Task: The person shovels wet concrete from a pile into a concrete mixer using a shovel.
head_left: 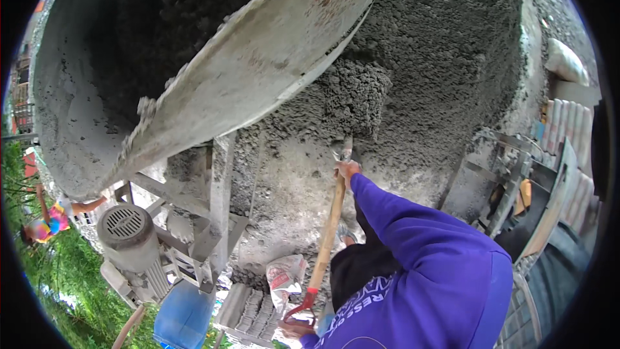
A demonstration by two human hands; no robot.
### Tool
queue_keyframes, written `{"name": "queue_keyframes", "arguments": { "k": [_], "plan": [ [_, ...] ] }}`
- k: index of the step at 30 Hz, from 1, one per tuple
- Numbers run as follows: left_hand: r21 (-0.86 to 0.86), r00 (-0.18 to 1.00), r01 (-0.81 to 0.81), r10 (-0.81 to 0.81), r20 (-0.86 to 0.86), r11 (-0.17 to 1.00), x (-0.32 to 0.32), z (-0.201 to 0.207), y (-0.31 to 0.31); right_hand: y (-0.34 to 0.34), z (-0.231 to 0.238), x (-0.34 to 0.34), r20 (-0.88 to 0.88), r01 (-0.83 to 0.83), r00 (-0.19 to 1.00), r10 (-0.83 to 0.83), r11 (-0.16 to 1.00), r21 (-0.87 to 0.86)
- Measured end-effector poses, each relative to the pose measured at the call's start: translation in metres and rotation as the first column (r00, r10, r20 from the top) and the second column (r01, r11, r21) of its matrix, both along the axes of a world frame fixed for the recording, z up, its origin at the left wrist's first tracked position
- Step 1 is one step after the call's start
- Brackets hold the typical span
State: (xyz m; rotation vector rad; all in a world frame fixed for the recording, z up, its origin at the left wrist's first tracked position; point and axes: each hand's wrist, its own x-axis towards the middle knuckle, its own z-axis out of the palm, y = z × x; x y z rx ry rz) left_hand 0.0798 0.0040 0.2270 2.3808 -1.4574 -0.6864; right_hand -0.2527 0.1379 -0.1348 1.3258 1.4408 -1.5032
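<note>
Wood showed first from my remote feed: the shovel (327, 232) ran away from the body, leaning slightly right, its blade hidden beneath a heap of grey mortar (356, 94) straight ahead of both hands. The right hand (349, 172), much the nearer to that load, was wrapped round the lower shaft; the left hand (296, 329) gripped the red D-handle (309, 301) (low in my view, and partly out of sight). Close on the load's left, the mixer drum (271, 58) slanted past; rightward, only the spread mortar bed (445, 45) adjoined it.
</note>
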Motion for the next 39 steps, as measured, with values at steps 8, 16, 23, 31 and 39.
{"name": "queue_keyframes", "arguments": {
  "k": [8,16,23,31,39],
  "plan": [
    [0.415,0.925,0.339,-0.379,0.017,0.845,0.143,-0.008,-0.102,0.069,0.089,0.068,0.004,0.048,0.999,-0.051,0.966,0.254],
    [0.754,0.747,0.657,-0.149,-0.648,0.012,0.102,-0.140,-0.098,0.237,0.141,0.071,0.098,-0.225,0.937,0.335,0.364,0.904],
    [0.664,0.605,0.738,-0.554,-0.571,0.122,0.172,-0.172,-0.115,0.193,0.240,0.146,-0.466,0.235,0.884,-0.038,0.898,0.372],
    [0.085,0.414,0.814,-0.470,-0.780,0.574,0.125,0.008,-0.088,0.059,0.209,0.246,-0.206,0.188,0.954,-0.216,0.971,-0.150],
    [-0.089,0.023,0.936,-0.311,-0.950,0.342,0.058,0.077,-0.025,0.017,0.413,0.340,-0.342,-0.621,0.417,0.842,0.539,0.569]
  ]
}}
